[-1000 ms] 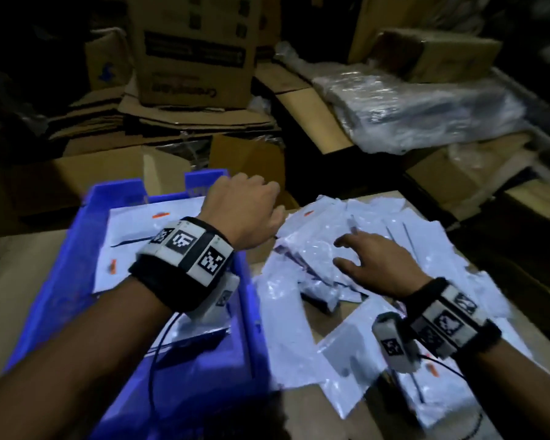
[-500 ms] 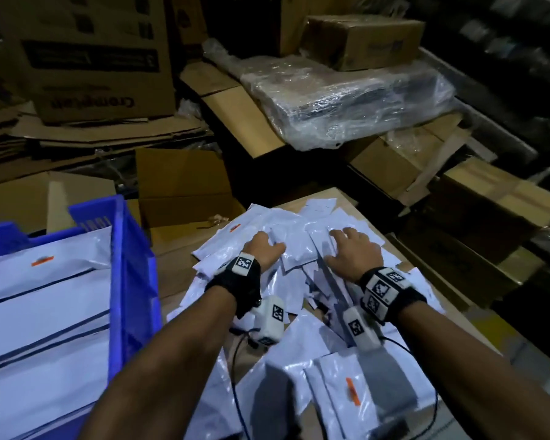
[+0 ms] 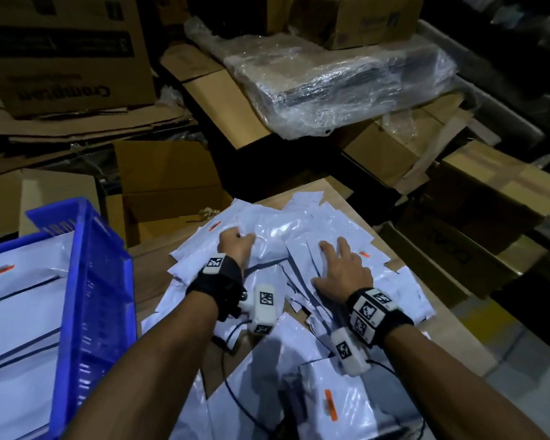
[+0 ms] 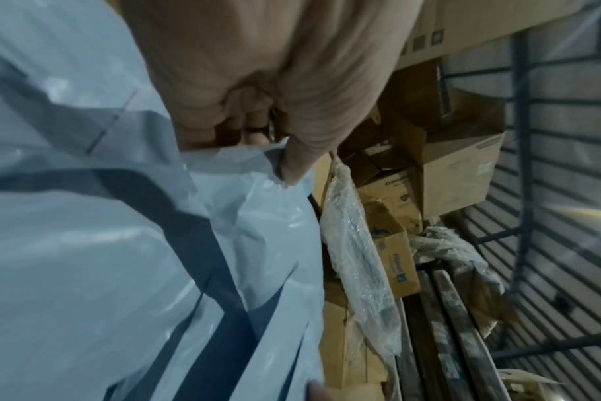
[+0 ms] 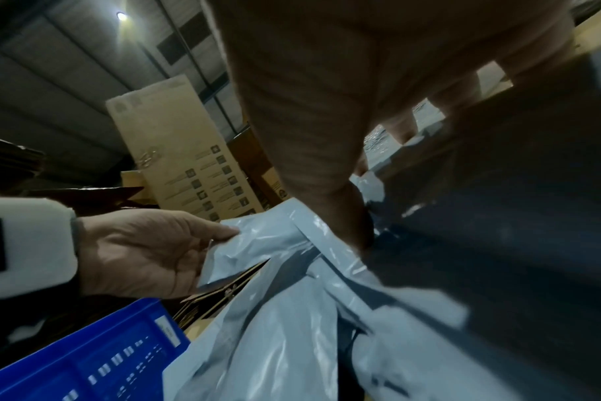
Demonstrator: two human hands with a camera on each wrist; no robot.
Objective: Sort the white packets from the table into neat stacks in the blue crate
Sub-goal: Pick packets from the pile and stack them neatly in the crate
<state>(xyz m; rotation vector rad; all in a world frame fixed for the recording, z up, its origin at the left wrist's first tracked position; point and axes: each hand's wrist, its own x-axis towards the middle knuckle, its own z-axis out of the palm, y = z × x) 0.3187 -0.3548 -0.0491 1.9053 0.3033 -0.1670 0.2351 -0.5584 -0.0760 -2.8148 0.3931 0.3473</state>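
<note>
both hands on the packet pile, crate waiting at the left

the left hand (image 3: pixel 235 246) is on the far-left part of the heap, fingers and thumb curled round the corner of one white packet (image 3: pixel 267 239); the right-wrist view confirms it, thumb on top and fingers underneath the plastic (image 5: pixel 223 252). the left-wrist view shows the same pinch from behind, with the packet's crumpled edge (image 4: pixel 258 195) running under the thumb.

the right hand (image 3: pixel 342 269) lies flat and spread on the pile just to the right, fingers straight, pressing down on the loose packets (image 3: pixel 315 223) and gripping nothing.

the packets sprawl in a messy overlapping heap across the desk (image 3: pixel 451 331), from its far edge right down to the near edge, several with small orange tabs and dark strips.

over at the left stands the blue crate (image 3: pixel 89 300), its near wall beside the left forearm. inside it, white packets (image 3: pixel 16 312) lie flat in overlapping layers.

beyond the desk, cardboard boxes (image 3: pixel 165 176) and a plastic-wrapped bundle (image 3: pixel 337 87) crowd the dim background.
</note>
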